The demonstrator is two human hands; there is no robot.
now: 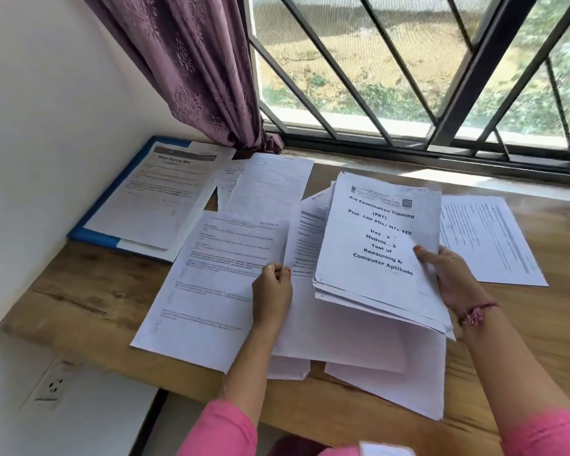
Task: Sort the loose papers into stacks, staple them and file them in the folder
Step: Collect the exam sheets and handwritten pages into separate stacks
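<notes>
Sorting underway; papers (211, 284) lie spread over the surface (79, 291), no stapler visible, 1 sheet (165, 192) lying on the blue folder (89, 236) at far left; stapling apparently outstanding. Right hand (454, 278) grips a raised stack (375, 245), long axis running away from the person, title upright; left hand (272, 291) pinches a loose sheet's edge.

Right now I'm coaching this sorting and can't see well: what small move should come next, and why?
Probably lay the held sheet down. The left hand pinches a loose sheet by its edge, while the right hand holds the lifted stack titled Pre Examination Training. Other papers lie scattered on the wooden desk, so sorting looks unfinished.
</notes>
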